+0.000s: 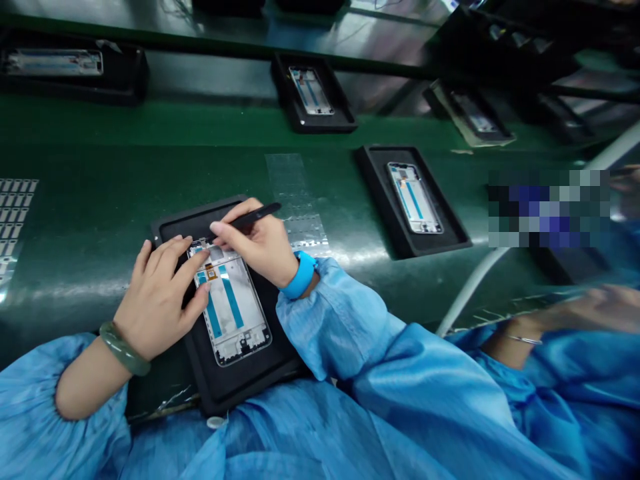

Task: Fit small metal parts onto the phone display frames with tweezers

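Observation:
A phone frame (245, 310) lies in a black foam tray (213, 387) in front of me, two blue strips and a small orange flex cable on its silvery inner face. My left hand (160, 293) rests along its left edge, fingers apart, with fingertips touching the frame's upper part. In my right hand (260, 243) a slim black pen-like tool (260, 213) is gripped between thumb and fingers over the frame's top end. The tool's working tip is hidden by the hand, so its exact kind is unclear.
On the green bench stand more black trays holding phone frames: one at the right (367, 183), one at the back (325, 125), another at back left (120, 80). Clear film (290, 180) and a label sheet (15, 213) lie flat. A co-worker's arm (515, 340) and a pale tube (470, 290) are at right.

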{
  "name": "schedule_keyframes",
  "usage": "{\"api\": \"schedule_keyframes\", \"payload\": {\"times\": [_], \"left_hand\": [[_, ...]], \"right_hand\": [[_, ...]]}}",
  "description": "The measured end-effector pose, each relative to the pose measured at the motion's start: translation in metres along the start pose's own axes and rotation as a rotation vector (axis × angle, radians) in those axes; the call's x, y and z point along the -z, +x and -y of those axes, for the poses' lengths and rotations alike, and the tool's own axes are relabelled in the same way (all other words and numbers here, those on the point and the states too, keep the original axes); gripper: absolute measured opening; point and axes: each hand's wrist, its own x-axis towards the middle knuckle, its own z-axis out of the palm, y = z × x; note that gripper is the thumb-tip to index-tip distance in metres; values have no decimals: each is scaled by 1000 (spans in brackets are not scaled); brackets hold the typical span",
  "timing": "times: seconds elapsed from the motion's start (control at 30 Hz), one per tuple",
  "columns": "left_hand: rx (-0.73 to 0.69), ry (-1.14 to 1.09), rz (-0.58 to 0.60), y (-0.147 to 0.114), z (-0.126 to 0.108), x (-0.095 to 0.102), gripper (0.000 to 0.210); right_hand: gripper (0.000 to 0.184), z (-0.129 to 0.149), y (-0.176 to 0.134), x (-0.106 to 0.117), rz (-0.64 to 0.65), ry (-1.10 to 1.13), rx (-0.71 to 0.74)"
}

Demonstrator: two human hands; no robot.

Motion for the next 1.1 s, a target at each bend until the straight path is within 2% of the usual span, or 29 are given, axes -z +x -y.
{"api": "schedule_keyframes", "payload": {"times": [0.1, 0.27, 0.5, 0.8, 1.1], "left_hand": [[16, 16, -5, 0, -3, -1, 43], [33, 31, -10, -1, -5, -3, 43], [38, 34, -14, -2, -5, -6, 47], [39, 36, -10, -2, -6, -6, 48], [50, 22, -1, -1, -7, -5, 48]], "right_hand": [[27, 7, 7, 4, -77, 96, 60], [31, 2, 22, 2, 73, 121, 38], [24, -12, 24, -2, 153, 17, 52], [15, -5, 22, 0, 202, -151, 104], [9, 1, 19, -3, 197, -288, 157]]}}
